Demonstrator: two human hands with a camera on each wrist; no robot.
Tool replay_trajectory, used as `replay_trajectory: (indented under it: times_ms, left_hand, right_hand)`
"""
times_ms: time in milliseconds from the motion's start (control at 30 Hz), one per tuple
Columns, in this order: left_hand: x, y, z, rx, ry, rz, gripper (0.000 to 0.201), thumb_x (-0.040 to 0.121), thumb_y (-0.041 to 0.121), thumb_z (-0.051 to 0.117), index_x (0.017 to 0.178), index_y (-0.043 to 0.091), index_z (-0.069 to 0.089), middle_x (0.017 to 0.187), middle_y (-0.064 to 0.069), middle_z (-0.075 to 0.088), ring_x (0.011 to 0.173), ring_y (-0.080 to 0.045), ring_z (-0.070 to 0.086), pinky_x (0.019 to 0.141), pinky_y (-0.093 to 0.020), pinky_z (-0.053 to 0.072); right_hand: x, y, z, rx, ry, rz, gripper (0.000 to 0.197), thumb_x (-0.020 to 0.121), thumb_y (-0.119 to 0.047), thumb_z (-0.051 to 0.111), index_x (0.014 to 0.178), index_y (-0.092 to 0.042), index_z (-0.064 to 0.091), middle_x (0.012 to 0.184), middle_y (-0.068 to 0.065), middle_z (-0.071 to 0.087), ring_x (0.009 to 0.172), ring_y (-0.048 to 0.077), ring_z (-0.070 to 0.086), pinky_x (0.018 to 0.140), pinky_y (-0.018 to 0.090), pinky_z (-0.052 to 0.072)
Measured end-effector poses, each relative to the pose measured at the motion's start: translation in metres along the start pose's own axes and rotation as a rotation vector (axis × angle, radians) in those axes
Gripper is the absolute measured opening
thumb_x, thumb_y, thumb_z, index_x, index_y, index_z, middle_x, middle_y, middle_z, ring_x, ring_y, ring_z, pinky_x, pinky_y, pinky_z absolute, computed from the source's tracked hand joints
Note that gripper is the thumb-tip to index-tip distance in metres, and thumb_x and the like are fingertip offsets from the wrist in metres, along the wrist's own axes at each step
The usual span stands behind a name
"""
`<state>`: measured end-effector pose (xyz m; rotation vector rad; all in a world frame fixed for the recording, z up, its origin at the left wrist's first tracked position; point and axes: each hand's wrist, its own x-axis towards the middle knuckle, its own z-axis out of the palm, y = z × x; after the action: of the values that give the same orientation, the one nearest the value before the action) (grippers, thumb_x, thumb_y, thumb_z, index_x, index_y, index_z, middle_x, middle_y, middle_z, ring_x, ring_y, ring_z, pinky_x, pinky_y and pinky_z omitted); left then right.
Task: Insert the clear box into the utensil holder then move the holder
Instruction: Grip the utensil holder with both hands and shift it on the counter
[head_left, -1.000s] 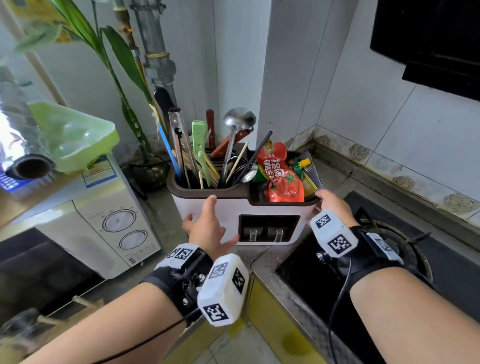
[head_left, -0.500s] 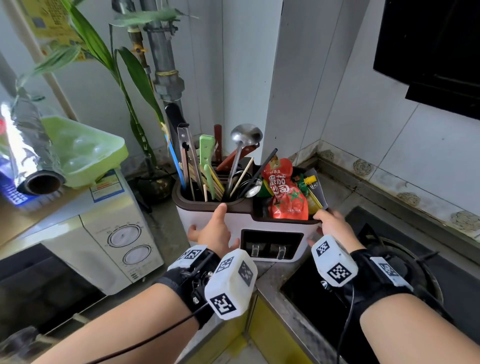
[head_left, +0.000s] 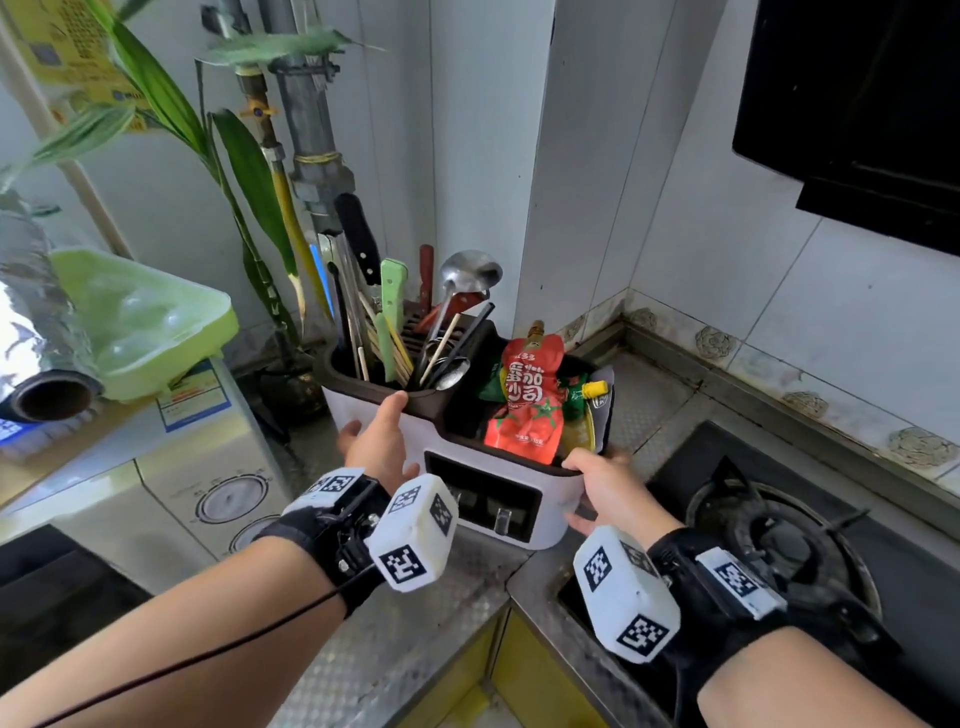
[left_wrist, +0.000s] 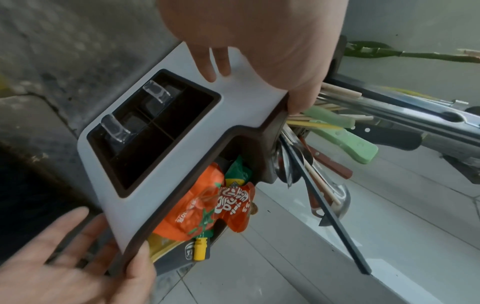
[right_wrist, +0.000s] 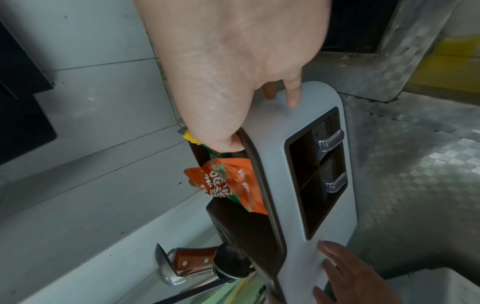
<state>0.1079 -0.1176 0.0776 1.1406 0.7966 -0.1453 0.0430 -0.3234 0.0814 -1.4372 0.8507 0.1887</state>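
Utensil holder (head_left: 387, 415): white body with a dark brown rim, held between both hands over the counter corner beside the stove; whether its base touches the counter cannot be told.
Clear box (left_wrist: 153, 111): seated inside the dark rectangular recess in the holder's front face, its two clear tabs (right_wrist: 331, 140) poking outward.
Left hand (head_left: 376, 441): clasps the holder's left end, thumb (left_wrist: 302, 96) hooked over the brown rim by the utensils, fingers (left_wrist: 207, 61) lying along the white front wall.
Right hand (head_left: 605, 483): clasps the holder's right end, thumb (right_wrist: 223, 139) tucked over the rim into the packet compartment, fingers (right_wrist: 292, 94) pressed on the white wall.
Left compartment: knives, a green-handled tool (head_left: 392, 291), chopsticks, spoons and a steel ladle (head_left: 470, 273) standing upright.
Right compartment: red sauce pouch (head_left: 527, 410) with a tomato print, green packets and a yellow cap (head_left: 595, 387) beside it.
Surroundings: gas stove (head_left: 779, 535) to the right, microwave (head_left: 171, 493) to the left with a green egg tray (head_left: 135, 322) and foil roll (head_left: 36, 353) on top, plant (head_left: 249, 171) and pipes (head_left: 311, 130) behind.
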Motion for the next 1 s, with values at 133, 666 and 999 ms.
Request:
replay_trajectory:
  times_ms: [133,666,999]
  left_hand:
    - [0.010,0.010,0.001,0.069,-0.063,0.034,0.091,0.073,0.049,0.073,0.149,0.036,0.026,0.144,-0.006,0.041,0.119,-0.026,0.050,0.092,-0.041,0.051]
    - [0.046,0.062,0.005,0.372,-0.254,0.060,0.076,0.092,0.051,0.044,0.139,-0.008,0.037,0.122,-0.031,0.053,0.092,-0.037,0.059,0.079,-0.039,0.049]
    - [0.042,0.070,0.013,0.316,-0.144,0.108,0.054,0.097,0.041,0.043,0.141,0.008,0.042,0.128,-0.010,0.050,0.117,-0.032,0.053,0.081,-0.036,0.041]
  right_hand:
    - [-0.003,0.001,0.010,0.033,0.014,0.012,0.049,0.076,-0.020,0.064,0.119,-0.019,0.041,0.124,0.014,0.053,0.119,0.032,0.054,0.071,0.039,0.048]
    - [-0.020,0.013,0.050,0.068,-0.025,-0.078,0.078,0.079,-0.034,0.073,0.141,-0.023,0.026,0.110,0.001,0.050,0.091,0.016,0.056,0.100,0.041,0.049]
    - [-0.019,0.017,0.070,-0.121,0.027,-0.111,0.089,0.072,-0.056,0.070,0.138,-0.022,0.021,0.139,0.010,0.047,0.121,0.034,0.055,0.100,0.049,0.048]
